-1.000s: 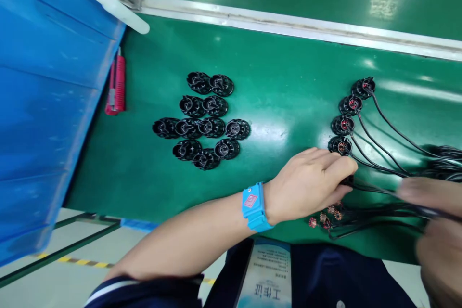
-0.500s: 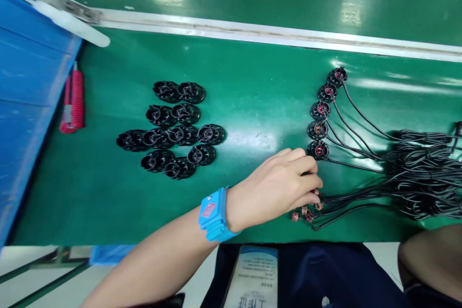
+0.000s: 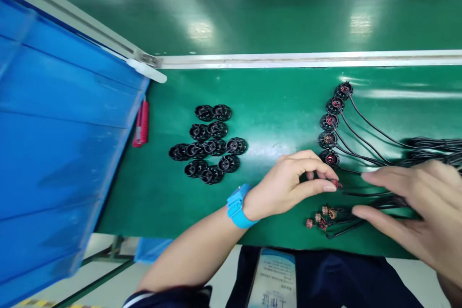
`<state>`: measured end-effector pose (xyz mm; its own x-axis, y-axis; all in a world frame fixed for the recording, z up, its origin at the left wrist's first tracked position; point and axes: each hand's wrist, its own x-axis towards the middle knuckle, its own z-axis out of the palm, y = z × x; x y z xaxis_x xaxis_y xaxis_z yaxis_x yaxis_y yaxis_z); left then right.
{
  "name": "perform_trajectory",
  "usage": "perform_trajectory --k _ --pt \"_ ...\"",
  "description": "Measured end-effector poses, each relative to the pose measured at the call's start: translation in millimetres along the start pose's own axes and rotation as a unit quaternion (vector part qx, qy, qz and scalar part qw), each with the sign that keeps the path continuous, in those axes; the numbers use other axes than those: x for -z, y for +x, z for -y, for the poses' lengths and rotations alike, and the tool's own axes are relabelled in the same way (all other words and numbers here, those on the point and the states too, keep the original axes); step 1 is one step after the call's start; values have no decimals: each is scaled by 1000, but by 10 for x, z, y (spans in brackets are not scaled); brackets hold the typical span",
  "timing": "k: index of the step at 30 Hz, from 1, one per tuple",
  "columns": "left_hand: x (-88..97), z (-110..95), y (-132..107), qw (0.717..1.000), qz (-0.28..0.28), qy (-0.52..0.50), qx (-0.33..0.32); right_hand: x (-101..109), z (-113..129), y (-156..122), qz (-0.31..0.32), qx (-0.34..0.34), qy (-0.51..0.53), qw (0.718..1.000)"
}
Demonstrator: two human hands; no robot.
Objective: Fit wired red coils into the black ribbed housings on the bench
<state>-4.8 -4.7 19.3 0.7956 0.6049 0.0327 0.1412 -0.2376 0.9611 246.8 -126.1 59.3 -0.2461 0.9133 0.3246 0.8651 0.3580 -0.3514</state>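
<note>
Red coil (image 3: 337, 183) sits pinched at the tips of left fingers (image 3: 316, 187); right fingers (image 3: 388, 178) stand apart.

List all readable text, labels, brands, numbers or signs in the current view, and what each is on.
"工作证": large characters on the badge, upside down and partly cut off by the bottom edge, so a tentative reading.
Badge, smaller lines: too small and blurred to read.
Blue wristband, red cutter: no legible text.
No brand or number can be read.
</note>
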Motion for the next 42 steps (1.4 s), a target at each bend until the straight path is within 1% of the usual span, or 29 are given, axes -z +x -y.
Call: perform_trajectory --k 2,4,6,10,13,15,17,22,27,32,34,37,42 --pt "-30 3 -5 1000 3 -28 12 -136 70 94 30 43 0 999" --pt "-57 12 -15 999 2 -45 22 -230 113 113 39 35 15 999" --pt "-73 17 -26 998 -9 -52 24 -270 128 100 30 30 37 998" --pt "-93 3 -44 998 -47 -35 6 -240 121 128 4 22 63 998" --pt "-119 -9 -57 994 -96 -8 -43 -205 117 188 19 2 97 995" --pt "-139 -14 -67 991 -111 -7 -69 -195 120 219 21 -3 120 992" --pt "-154 -21 -75 992 -106 -26 -67 -192 127 241 12 -4 121 993" --pt "-164 -57 -79 992 -87 -87 -30 -186 143 294 0 0 119 993" --pt "-179 -37 -69 986 -80 -143 -22 -174 142 281 1 13 137 990" --pt "-213 -7 -72 980 -98 -163 -56 -185 148 216 -2 12 117 993" --pt "-218 -20 -74 976 -110 -179 -54 -203 154 211 1 8 121 993" --pt "-214 -52 -76 971 -117 -206 -34 -253 164 225 1 0 112 994" --pt "-202 -83 -77 958 -74 -278 3 -319 179 247 -21 11 96 995"
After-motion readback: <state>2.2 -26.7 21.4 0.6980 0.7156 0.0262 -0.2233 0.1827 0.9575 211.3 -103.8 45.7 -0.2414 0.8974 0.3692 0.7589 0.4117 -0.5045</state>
